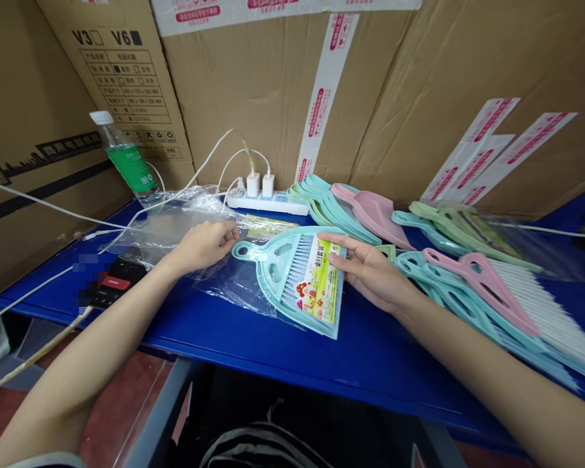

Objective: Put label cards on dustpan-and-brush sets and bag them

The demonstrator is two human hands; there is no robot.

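My right hand (370, 270) grips the right edge of a light blue dustpan (273, 266), thumb on top. A pale bristled brush (297, 270) lies in the pan, and a printed label card (322, 279) crosses it. The pan's looped handle points left, toward my left hand (207, 244). That hand is closed, with its fingers curled beside the handle tip; whatever they may hold is hidden. Clear plastic bags (229, 279) lie crinkled under and around the dustpan and my left hand.
Blue, green and pink dustpans (370, 211) are stacked behind; loose brushes (482, 286) pile up at the right. A power strip (273, 205) with chargers and white cables stands at the back. A bottle (127, 162) and a phone (117, 281) are left. Cardboard boxes (273, 84) wall the blue table (370, 364).
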